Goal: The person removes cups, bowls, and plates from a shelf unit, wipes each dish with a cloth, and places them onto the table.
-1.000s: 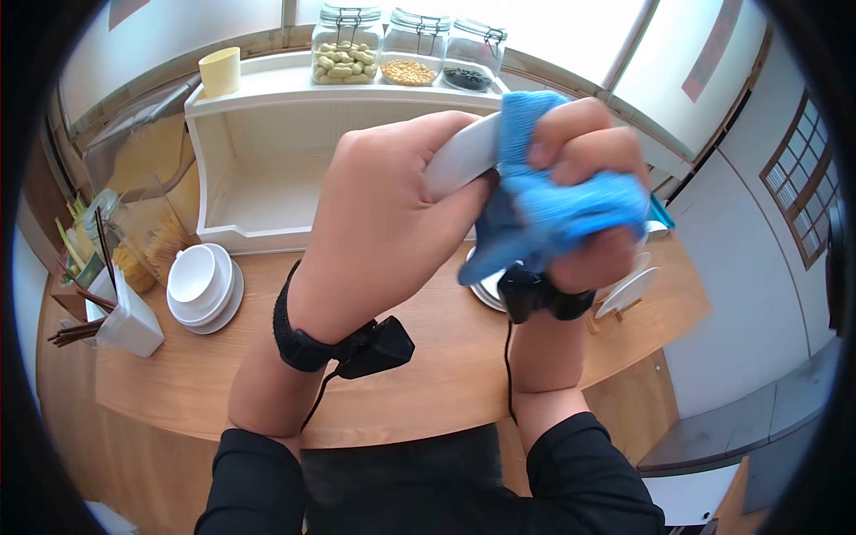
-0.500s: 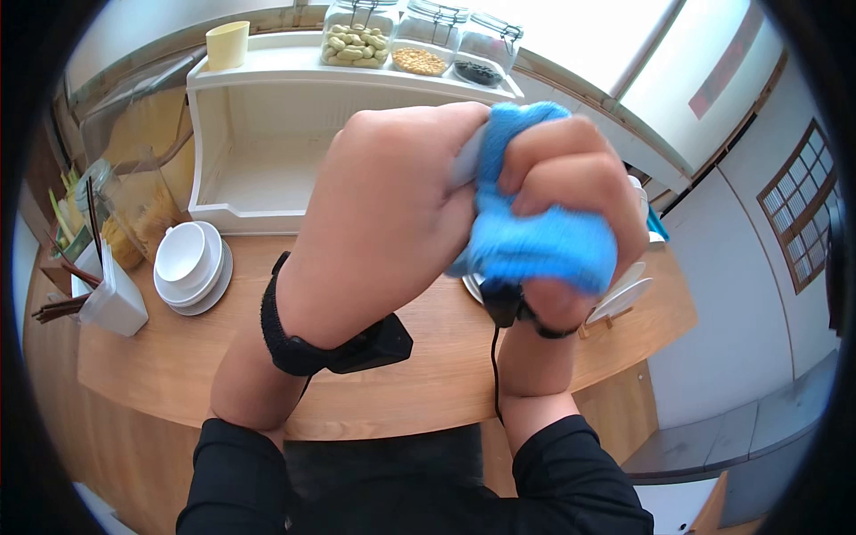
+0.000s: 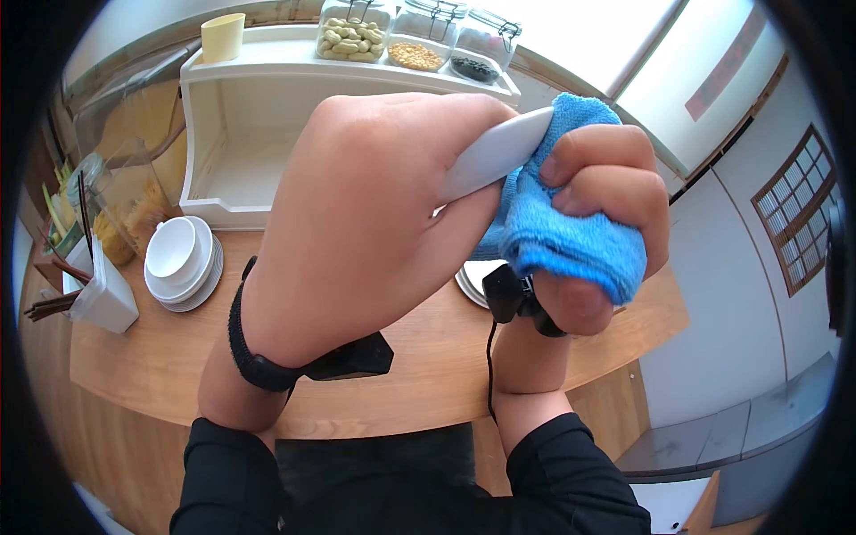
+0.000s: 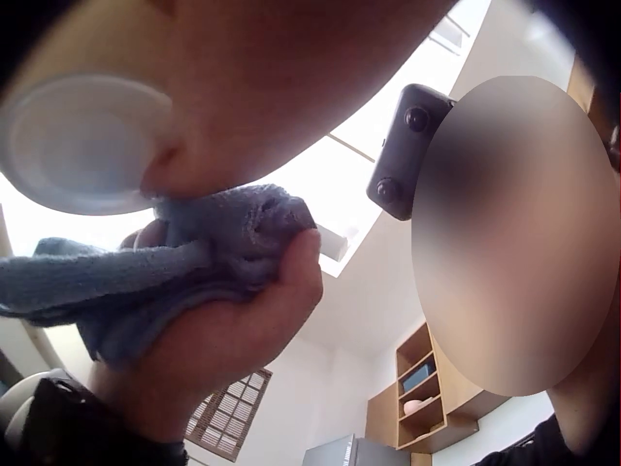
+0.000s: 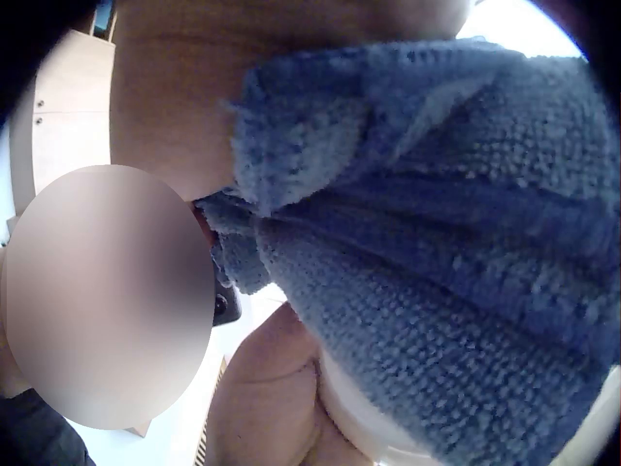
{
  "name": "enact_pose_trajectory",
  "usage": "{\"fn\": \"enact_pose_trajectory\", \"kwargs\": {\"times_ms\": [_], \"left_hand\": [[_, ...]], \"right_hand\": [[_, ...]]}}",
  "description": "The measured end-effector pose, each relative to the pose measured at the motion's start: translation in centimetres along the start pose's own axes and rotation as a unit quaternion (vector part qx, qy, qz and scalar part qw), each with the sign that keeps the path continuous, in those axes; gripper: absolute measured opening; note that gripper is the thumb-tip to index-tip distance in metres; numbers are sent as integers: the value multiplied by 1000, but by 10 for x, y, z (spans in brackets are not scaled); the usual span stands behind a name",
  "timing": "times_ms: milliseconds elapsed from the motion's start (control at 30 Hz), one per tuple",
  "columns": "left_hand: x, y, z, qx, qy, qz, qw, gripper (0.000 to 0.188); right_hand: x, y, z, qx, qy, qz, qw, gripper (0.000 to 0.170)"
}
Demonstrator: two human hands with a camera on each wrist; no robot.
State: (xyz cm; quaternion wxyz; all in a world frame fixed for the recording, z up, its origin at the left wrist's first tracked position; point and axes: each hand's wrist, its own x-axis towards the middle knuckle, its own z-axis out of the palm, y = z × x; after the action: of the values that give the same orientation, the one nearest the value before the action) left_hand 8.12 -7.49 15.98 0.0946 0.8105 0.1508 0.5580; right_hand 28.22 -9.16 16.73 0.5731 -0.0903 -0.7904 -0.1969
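Note:
A white dish point(image 3: 499, 153) is pinched between the thumb and fingers of the left hand point(image 3: 383, 196); in the left wrist view the dish point(image 4: 87, 146) looks round. The right hand point(image 3: 615, 205) grips a folded blue cloth point(image 3: 571, 236), its fingers curled over the cloth, which touches the dish's right end. In the right wrist view the cloth point(image 5: 437, 223) covers much of the picture, with part of the white dish point(image 5: 364, 408) below it. The palm side of the left hand is hidden in the head view.
A white shelf unit point(image 3: 223, 209) stands behind the hands, topped by a yellow cup point(image 3: 222, 37) and glass jars point(image 3: 352, 36). Stacked white dishes point(image 3: 183, 263) and a chopstick holder point(image 3: 107, 299) are at left. More plates point(image 3: 473, 283) lie beneath the hands on the wooden table point(image 3: 410, 392).
Both hands stay together around the dish and cloth. Since half a second ago the right hand and cloth have shifted right, and more of the dish shows between the hands.

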Motion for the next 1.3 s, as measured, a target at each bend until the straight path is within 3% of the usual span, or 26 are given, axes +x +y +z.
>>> {"fn": "enact_pose_trajectory", "kwargs": {"times_ms": [133, 333, 400, 467, 633, 667, 733, 800, 933, 967, 1067, 1100, 1233, 1267, 1300], "left_hand": [[0, 0, 5, 4, 35, -3, 999, 28], [1, -5, 4, -13, 16, -2, 1000, 30], [0, 0, -2, 18, 17, 4, 1000, 31], [-1, 5, -8, -42, 68, 2, 997, 29], [2, -4, -6, -19, 48, 37, 998, 30], [3, -8, -3, -4, 38, 30, 999, 31], [2, -9, 0, 12, 28, 22, 999, 32], [3, -8, 2, 66, 24, 65, 995, 33], [2, -3, -3, 11, 48, 16, 999, 31], [2, -1, -5, 1, 69, 5, 998, 31], [3, -6, -8, -24, 114, 26, 993, 32], [3, -9, -10, -43, 121, 17, 992, 32], [2, -17, -9, -72, 132, -9, 989, 34], [-2, -23, -8, -148, 186, -35, 971, 37], [-3, -28, -9, -219, 235, -57, 945, 39]], "right_hand": [[-1, -7, 3, 51, 7, 21, 998, 62], [0, -11, 7, 37, 42, 14, 998, 31], [-1, 10, -11, -9, 52, 26, 998, 49], [-8, 23, -27, -12, 38, 66, 997, 53], [-7, -4, -4, 73, 71, 109, 989, 62], [-12, -2, 1, 77, 68, 72, 992, 58], [4, -12, 8, 103, -28, 9, 994, 45], [-2, -40, 16, -44, -14, 71, 996, 32], [-1, -6, 4, 60, -3, 10, 998, 50], [-3, 1, 0, 12, 2, 8, 1000, 62], [-8, 20, -1, 95, 82, 96, 987, 55], [-10, 14, -2, 128, 91, 168, 973, 57], [-13, 31, -5, 134, 76, 197, 968, 58], [-13, 30, -4, 134, 79, 195, 968, 58], [-13, 27, 1, 265, 122, 262, 920, 54]]}}
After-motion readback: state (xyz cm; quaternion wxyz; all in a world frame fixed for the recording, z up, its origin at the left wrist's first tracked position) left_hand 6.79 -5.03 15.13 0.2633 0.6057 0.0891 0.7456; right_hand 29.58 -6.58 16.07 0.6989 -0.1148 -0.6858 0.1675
